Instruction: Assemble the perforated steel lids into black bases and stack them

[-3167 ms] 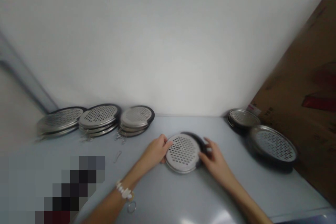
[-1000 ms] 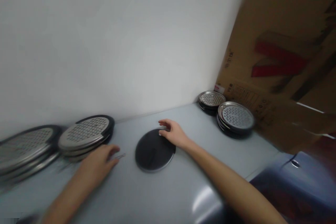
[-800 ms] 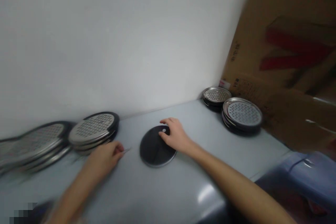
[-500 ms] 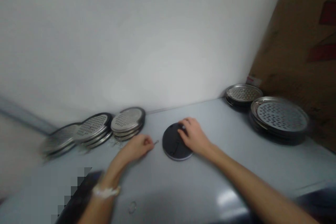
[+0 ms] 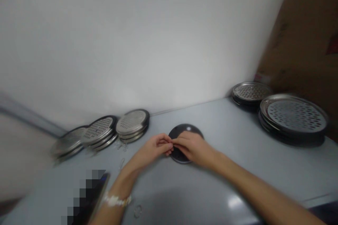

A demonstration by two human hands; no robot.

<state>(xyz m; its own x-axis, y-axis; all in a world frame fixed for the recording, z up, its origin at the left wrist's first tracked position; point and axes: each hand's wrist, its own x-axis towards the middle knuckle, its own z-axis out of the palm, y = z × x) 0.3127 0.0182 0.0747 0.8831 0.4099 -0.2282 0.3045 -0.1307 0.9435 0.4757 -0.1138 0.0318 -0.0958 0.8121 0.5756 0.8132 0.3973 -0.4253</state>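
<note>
A round black disc (image 5: 186, 129) lies on the grey table in the middle of the view, with both hands over its front part. My left hand (image 5: 160, 146) is closed in a pinch at the disc's left edge. My right hand (image 5: 191, 146) reaches over the disc from the right, fingers pinched against the left fingertips. The thin metal piece that stuck out of my left fingers is now hidden between the hands. Blur hides what the right fingertips hold.
Stacked perforated metal discs (image 5: 133, 123) with black rims stand along the wall at left. Larger perforated stacks (image 5: 293, 116) sit at right beside a brown cardboard box (image 5: 298, 42). Loose thin wire pieces (image 5: 123, 145) and a small ring (image 5: 137, 211) lie on the table (image 5: 169, 193).
My left hand has moved right to the disc, bringing the thin metal piece. My right hand has let go of the disc's top and joined the left fingertips. The view has shifted slightly.
</note>
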